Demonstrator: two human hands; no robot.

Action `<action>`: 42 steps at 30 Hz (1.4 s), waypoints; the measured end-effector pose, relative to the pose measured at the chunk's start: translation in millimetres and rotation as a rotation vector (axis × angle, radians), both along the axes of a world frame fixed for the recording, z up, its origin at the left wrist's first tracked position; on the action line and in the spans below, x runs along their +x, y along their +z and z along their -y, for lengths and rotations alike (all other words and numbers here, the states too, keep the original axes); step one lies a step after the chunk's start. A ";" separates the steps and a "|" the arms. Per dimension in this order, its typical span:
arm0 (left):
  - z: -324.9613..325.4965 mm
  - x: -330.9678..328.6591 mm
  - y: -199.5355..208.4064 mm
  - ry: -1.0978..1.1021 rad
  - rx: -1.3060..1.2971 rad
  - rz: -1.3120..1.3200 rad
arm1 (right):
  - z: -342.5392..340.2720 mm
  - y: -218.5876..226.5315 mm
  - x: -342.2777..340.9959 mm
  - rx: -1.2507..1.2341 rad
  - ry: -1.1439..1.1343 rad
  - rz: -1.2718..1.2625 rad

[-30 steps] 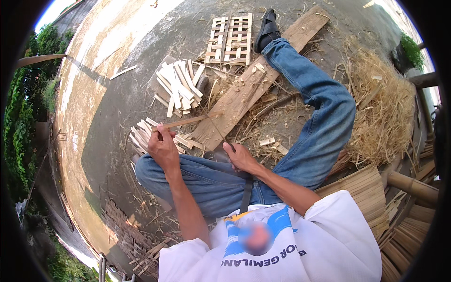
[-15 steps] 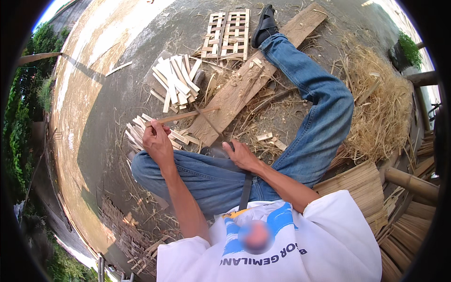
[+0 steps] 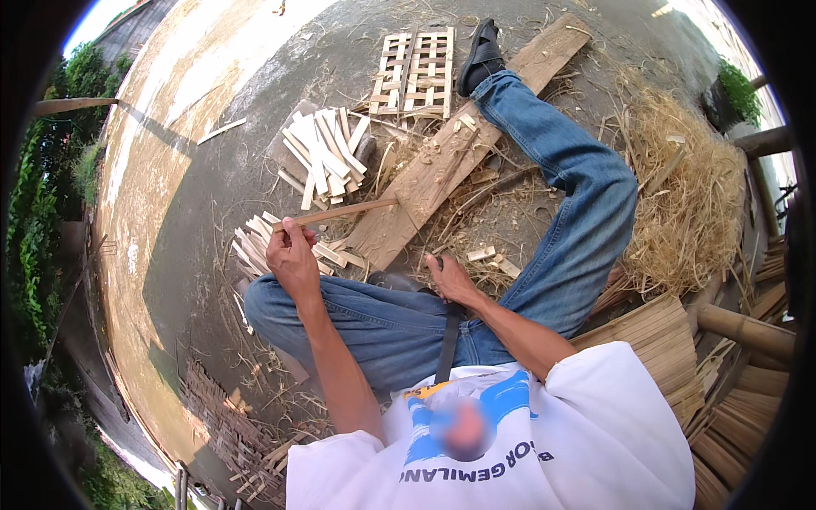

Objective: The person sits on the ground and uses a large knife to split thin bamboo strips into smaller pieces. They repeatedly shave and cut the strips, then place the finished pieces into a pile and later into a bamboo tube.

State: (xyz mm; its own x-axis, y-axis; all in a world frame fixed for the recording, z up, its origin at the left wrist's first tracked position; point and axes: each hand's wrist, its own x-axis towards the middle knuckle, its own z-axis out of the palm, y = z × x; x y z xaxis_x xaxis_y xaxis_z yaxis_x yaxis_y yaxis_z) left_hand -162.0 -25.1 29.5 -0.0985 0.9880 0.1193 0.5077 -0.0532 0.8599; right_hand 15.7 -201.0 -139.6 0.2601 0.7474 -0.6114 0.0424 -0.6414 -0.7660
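My left hand (image 3: 293,259) is closed on one end of a narrow brown bamboo strip (image 3: 348,211). The strip's far end lies against a worn wooden plank (image 3: 416,191) littered with shavings. Lower and to the right, above my thigh, my right hand (image 3: 453,279) grips the dark handle of a knife (image 3: 439,262); its blade does not show clearly now. Pale split strips (image 3: 255,242) lie in a bundle just beyond my left hand. Another heap of pale strips (image 3: 323,153) sits farther off, left of the plank.
A woven lattice panel (image 3: 413,72) lies at the far side, beside my outstretched foot (image 3: 481,55). A large mound of fibrous shavings (image 3: 684,195) is at the right. Flat slats (image 3: 642,344) and a bamboo pole (image 3: 744,331) are near on the right. Scraps litter the floor.
My right hand has moved slightly right and down, away from the strip. The knife blade, earlier crossing the strip, no longer shows there. My left hand still holds the strip against the plank.
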 end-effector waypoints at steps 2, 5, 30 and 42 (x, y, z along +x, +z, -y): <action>1.4 6.6 0.2 -0.005 0.043 0.039 | -2.9 5.6 0.6 0.019 -0.129 -0.248; 2.4 12.7 -3.8 0.005 0.041 0.207 | -11.2 16.6 1.2 0.107 -0.301 -0.287; -56.4 64.4 -43.6 -0.043 0.023 0.385 | -47.6 75.7 7.3 0.396 0.062 0.061; -61.1 66.9 -39.5 -0.028 -0.005 0.336 | -41.7 16.8 17.9 0.144 -0.119 -0.102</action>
